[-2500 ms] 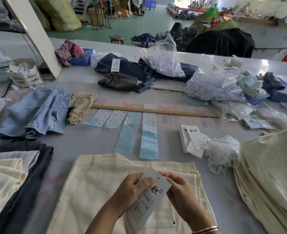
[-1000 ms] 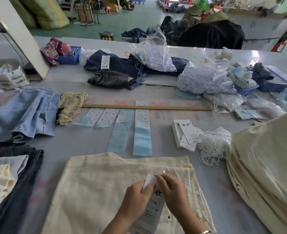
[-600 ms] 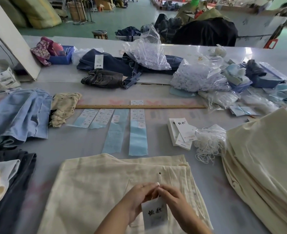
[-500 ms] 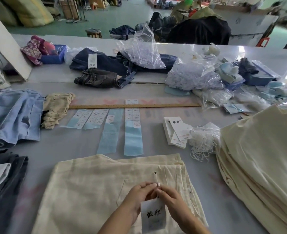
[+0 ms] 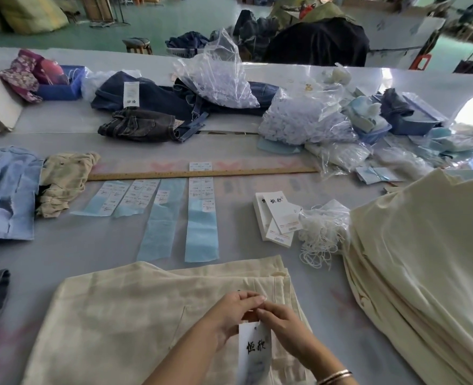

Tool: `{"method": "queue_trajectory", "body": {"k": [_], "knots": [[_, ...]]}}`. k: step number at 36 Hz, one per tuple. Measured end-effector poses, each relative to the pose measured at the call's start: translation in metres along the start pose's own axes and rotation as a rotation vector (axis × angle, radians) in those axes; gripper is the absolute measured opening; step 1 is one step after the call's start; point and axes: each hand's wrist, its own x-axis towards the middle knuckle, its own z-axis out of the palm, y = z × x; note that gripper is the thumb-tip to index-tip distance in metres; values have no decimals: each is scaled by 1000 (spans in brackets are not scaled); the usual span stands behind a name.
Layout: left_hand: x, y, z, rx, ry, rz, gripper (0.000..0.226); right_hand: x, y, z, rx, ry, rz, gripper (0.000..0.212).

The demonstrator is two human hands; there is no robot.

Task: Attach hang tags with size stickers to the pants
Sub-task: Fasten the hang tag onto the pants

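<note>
Cream pants [image 5: 124,315] lie flat on the table in front of me. A white hang tag [image 5: 254,348] with black characters hangs down over them near the waistband. My left hand [image 5: 231,312] and my right hand [image 5: 284,320] meet just above the tag, fingertips pinched together at its top edge. What they pinch there is too small to make out. Sticker strips on blue backing [image 5: 202,215] lie beyond the pants. A stack of blank hang tags [image 5: 278,215] sits to the right beside a bag of white strings [image 5: 322,232].
A tall pile of cream pants [image 5: 424,259] fills the right side. Blue garments [image 5: 4,193] and a beige one [image 5: 63,184] lie at left. A wooden ruler [image 5: 202,173] crosses the middle. Jeans [image 5: 140,126] and plastic bags [image 5: 304,120] crowd the far side.
The tag turned from held up and slanted to hanging upright over the pants. Both hands came down to its top edge and closed together there.
</note>
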Motion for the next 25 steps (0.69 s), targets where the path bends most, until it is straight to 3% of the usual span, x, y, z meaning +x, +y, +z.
{"method": "queue_trajectory", "body": {"k": [6, 13, 19, 25], "knots": [[18, 10, 3, 48, 13, 3, 6, 19, 2, -16, -71, -102, -28, 29], [42, 21, 17, 211, 90, 61, 28, 45, 8, -31, -115, -25, -35, 28], [59, 29, 14, 210, 68, -5, 12, 59, 8, -41, -145, -58, -43, 28], [73, 30, 15, 199, 217, 71, 9, 66, 7, -47, -65, -5, -23, 27]]}}
